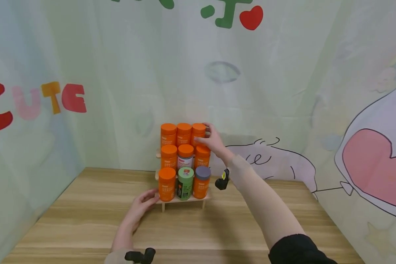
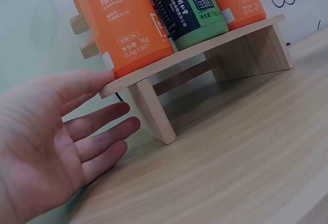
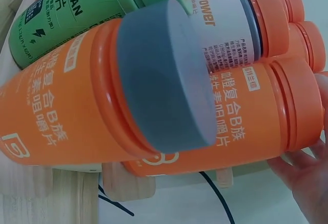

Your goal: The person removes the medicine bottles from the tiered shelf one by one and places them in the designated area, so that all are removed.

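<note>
A three-step wooden rack (image 1: 184, 201) carries rows of three supplement bottles. At the right end of the top row, my right hand (image 1: 214, 141) holds an orange bottle (image 1: 198, 132), thumb in front and fingers behind. In the right wrist view that hand (image 3: 307, 183) shows only partly at the right edge. My left hand (image 1: 143, 205) is at the rack's lower left corner. Its thumb (image 2: 87, 83) touches the end of the bottom step beside an orange bottle (image 2: 125, 24); the other fingers are loosely extended below.
The bottom row also has a green bottle (image 1: 185, 185) and an orange bottle with a grey-blue cap (image 1: 202, 183). A white-labelled bottle (image 1: 185, 161) stands mid-rack. The rack stands on a wood-grain table (image 1: 102, 198) against a printed curtain (image 1: 125, 110).
</note>
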Motion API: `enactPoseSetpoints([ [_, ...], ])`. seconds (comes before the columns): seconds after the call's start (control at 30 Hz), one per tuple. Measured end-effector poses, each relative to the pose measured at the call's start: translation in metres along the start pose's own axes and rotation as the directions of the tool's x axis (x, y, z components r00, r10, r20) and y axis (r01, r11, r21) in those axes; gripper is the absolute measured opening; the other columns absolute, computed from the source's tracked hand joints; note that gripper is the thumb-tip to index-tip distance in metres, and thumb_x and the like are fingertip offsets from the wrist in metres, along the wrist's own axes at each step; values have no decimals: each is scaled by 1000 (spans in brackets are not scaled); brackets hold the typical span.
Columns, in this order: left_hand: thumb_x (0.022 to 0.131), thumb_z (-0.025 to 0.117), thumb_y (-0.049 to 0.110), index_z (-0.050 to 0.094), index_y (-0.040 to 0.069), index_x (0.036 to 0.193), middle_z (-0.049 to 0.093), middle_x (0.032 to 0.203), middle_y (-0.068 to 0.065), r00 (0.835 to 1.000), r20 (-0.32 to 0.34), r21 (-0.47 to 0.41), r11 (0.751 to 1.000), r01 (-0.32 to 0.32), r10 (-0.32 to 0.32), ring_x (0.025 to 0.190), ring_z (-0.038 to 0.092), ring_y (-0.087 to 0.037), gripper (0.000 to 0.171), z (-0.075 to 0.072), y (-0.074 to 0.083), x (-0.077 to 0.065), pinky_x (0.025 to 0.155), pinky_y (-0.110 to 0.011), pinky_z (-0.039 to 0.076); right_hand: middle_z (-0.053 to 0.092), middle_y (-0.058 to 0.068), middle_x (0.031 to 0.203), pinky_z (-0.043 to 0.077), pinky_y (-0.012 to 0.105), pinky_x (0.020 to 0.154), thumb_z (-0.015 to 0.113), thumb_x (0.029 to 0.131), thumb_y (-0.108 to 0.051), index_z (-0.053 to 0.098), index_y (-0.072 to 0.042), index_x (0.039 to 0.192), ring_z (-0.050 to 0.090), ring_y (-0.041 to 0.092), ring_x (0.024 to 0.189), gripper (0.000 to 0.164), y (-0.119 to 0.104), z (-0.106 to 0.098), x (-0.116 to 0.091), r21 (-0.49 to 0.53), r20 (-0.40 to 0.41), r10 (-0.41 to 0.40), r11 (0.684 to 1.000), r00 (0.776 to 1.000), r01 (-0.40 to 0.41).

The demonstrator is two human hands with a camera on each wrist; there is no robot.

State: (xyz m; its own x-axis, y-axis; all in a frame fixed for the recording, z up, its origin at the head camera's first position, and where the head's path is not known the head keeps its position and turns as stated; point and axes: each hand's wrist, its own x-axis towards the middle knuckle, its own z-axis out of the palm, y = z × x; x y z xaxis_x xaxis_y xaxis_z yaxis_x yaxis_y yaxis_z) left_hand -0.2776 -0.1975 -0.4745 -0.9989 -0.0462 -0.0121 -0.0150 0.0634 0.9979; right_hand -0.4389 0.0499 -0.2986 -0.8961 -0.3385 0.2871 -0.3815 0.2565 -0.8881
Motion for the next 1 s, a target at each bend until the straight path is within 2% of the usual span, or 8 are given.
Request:
enactPoseSetpoints([
  [0.1,97,60,20,43,-5,142,45,147,-23,1000,1,-3,1000,-5,5,118,57,-14,54,1,1,0,100,-32,49,43,17,144,45,49,105,70,90,-14,32,-11,147,49,35,129,69,1,1,0,-5,-17,9,1000,1000,-9],
  [0.27,97,60,18,42,-5,143,43,149,-23,1000,10,-14,1000,-3,3,136,42,-32,54,2,2,0,104,-37,46,45,17,141,46,48,103,70,89,-15,35,-11,147,51,34,125,67,2,2,0,-19,-55,-7,1000,998,6],
  [0.43,97,59,15,42,-6,143,42,149,-24,1000,11,-24,1000,-3,3,139,37,-35,53,1,1,0,106,-39,45,47,16,137,49,43,99,71,88,-17,37,-10,145,54,32,120,67,3,2,-1,-44,-83,-32,999,996,28],
  [0.63,97,59,15,42,-7,142,42,149,-25,1000,8,-29,1000,2,-2,140,36,-34,53,2,-1,2,103,-35,47,45,17,139,49,48,98,71,88,-14,33,-13,148,51,34,124,71,3,-7,-2,-32,-100,-15,999,995,12],
  [0.73,97,59,15,43,-6,142,43,148,-24,1000,7,-19,1000,9,-9,135,42,-30,53,2,-1,1,101,-31,48,45,16,141,50,48,97,71,88,-15,33,-13,149,50,33,124,72,0,-12,-5,-35,-122,-20,999,992,16],
  [0.87,97,59,18,43,-5,142,46,147,-23,1000,-2,-1,1000,13,-13,112,56,-6,53,-1,0,0,99,-30,49,45,15,142,49,48,98,72,87,-17,35,-13,147,48,33,125,70,-4,-22,-11,-44,-162,-53,998,985,46],
  [0.93,97,60,18,44,-5,141,46,146,-24,1000,-4,-1,1000,9,-9,101,57,3,53,-3,1,1,97,-29,49,44,14,142,48,48,99,72,87,-17,36,-12,147,47,32,125,69,-5,-27,-13,-46,-183,-75,997,980,68],
  [1.0,97,59,20,43,-5,142,45,147,-23,1000,3,1,1000,7,-7,97,55,7,54,-5,3,1,96,-27,49,44,14,142,47,49,99,71,87,-15,37,-11,146,47,33,124,68,-4,-32,-16,-43,-204,-93,995,975,86],
])
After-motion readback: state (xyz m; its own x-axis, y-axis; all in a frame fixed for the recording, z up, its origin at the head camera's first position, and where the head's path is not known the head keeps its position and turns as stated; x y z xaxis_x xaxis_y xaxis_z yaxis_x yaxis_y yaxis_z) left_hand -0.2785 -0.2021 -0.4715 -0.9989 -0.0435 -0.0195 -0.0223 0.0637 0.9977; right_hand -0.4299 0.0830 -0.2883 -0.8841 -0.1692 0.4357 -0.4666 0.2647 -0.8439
